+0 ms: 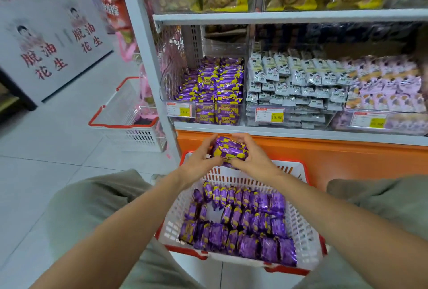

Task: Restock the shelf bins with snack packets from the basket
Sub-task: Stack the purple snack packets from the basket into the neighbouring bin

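Just below the shelf edge, over the far rim of the basket, both hands hold one bundle of purple-and-yellow packets between them. The left hand grips its left end and the right hand its right end. The fingers of both curl over the top, so the hands are set narrow, with only the bundle between them. The bundle's long axis runs roughly left to right, its left end tipped a little higher. It is clear of the basket and not yet in any bin.

The matching bin sits on the shelf above and ahead of the hands, slightly to their left. It is the leftmost of the clear bins on that level, already holding the same purple packets in rows. The left hand is the nearer one to it. To its right, touching side to side, is a bin of grey-white packets.

The move ahead probably turns on lifting the bundle up past the shelf lip and then forward and a touch left. It has to clear the bin's front wall, which stands directly in the path. Keeping the bundle level looks sensible, since loose packets held only at the ends could slip out of the middle.

Many more purple packets lie in rows in the basket, so the restocking looks far from finished. A second basket stands on the floor to the left.
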A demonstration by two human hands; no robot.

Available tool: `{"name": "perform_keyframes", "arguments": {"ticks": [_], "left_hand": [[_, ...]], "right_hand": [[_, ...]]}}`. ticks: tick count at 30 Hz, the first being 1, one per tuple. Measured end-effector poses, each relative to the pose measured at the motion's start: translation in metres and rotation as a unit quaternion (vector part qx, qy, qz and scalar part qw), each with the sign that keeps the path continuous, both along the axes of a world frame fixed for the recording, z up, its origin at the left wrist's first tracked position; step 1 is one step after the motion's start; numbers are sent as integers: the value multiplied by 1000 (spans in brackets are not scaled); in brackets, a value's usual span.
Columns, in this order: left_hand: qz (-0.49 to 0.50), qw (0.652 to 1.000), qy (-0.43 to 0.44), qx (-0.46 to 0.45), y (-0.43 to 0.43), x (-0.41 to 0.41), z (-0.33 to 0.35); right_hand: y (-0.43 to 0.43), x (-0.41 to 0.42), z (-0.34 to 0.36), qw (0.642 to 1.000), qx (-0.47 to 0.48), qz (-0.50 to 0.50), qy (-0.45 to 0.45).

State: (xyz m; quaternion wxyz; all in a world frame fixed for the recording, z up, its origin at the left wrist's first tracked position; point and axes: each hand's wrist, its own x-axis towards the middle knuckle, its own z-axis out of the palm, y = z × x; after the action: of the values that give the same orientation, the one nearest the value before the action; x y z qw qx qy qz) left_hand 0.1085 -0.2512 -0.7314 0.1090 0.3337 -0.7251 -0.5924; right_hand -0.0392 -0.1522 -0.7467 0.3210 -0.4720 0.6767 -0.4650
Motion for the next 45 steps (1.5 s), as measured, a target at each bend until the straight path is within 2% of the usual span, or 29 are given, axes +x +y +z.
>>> {"name": "perform_keyframes", "arguments": {"ticks": [8,13,15,17,20,22,25,29,37,45], "left_hand": [[-22,993,99,-54,-30,0,52],[69,987,97,-104,-68,-8,80],[115,982,86,-120,-88,-13,86],[154,973,61,-163,-109,-19,87],[158,967,51,-194,-132,-35,84],[152,965,41,-210,-145,-48,80],[128,971,35,-197,-163,-64,75],[108,978,-26,-175,-185,-76,64],[60,993,-86,-46,-216,-91,65],[116,985,-94,-89,-215,-102,54]], "right_hand": [[-31,2,59,998,-37,33,37],[-60,-7,91,996,-77,24,39],[-76,-13,97,992,-73,-10,105],[-92,-19,97,973,-33,-34,226],[-113,-23,89,914,92,-7,396],[-124,-27,83,879,142,8,455],[-135,-34,77,869,168,15,466],[-138,-33,62,845,175,6,505],[-138,-31,54,839,145,-8,524],[-139,-30,51,838,137,-18,528]]}}
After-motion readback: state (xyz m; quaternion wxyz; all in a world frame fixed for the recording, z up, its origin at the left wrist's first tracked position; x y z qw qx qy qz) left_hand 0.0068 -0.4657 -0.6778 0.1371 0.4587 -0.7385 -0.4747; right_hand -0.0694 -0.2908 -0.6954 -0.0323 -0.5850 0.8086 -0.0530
